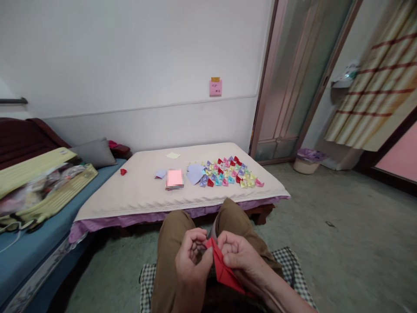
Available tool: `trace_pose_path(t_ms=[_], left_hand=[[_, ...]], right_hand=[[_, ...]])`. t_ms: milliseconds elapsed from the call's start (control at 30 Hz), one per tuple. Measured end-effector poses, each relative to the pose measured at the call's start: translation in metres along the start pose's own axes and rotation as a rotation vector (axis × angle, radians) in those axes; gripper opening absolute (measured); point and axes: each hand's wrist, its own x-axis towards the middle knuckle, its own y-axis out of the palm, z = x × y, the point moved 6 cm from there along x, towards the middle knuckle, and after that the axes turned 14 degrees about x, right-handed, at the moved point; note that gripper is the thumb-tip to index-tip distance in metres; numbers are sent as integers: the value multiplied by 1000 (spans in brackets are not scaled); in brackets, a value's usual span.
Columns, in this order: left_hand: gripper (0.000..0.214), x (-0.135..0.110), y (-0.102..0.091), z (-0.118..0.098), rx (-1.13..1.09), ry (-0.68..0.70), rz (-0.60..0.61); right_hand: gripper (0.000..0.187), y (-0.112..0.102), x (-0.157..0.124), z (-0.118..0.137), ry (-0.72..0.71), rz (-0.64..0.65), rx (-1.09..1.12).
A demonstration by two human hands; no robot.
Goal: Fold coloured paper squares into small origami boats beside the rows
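A white wall closes the far side of the room, and a glazed sliding door stands to its right. Below the wall is a low bed-like platform under a cream cloth, with a blue-covered couch along its left. The person sits facing the platform, knees in brown trousers close to its front edge. On the cloth, right of the middle, lies a cluster of small folded paper pieces in many colours; just left of it are a large lilac sheet and a stack of square paper.

Both hands are well on the near side of all this, over the lap. The left hand is half curled, its thumb and fingers narrowed at the paper's far tip. The right hand pinches the far half from the right, thumb on top. Between them is the folded red paper, its long axis slanting from the far left tip down toward the body and rightward. The right hand is nearer its middle; the near end runs below the right wrist, where its edge is partly hidden.
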Motion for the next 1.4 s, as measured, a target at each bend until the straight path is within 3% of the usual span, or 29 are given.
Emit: trace_pose_path(t_ms=[100, 200, 467, 667, 733, 900, 1200, 1400], left_hand=[[29, 2, 5, 20, -189, -181, -12], [21, 2, 10, 29, -253, -256, 31], [7, 2, 5, 22, -115, -37, -8], [9, -1, -1, 3, 193, 189, 10], [8, -3, 2, 3, 200, 182, 16], [18, -3, 5, 20, -117, -21, -100], [3, 2, 1, 10, 77, 51, 9], [18, 2, 5, 25, -103, -75, -14]], right_hand=[[36, 2, 0, 1, -24, -7, -10], [33, 3, 0, 3, -70, -2, -31], [32, 0, 4, 1, -100, 9, -119], [30, 2, 3, 0, -104, 11, -106], [32, 1, 3, 0, -101, 1, -98], [37, 1, 3, -1, -90, -24, -99], [37, 2, 3, 0, -103, -24, -105], [38, 2, 3, -1, -105, -43, -96]])
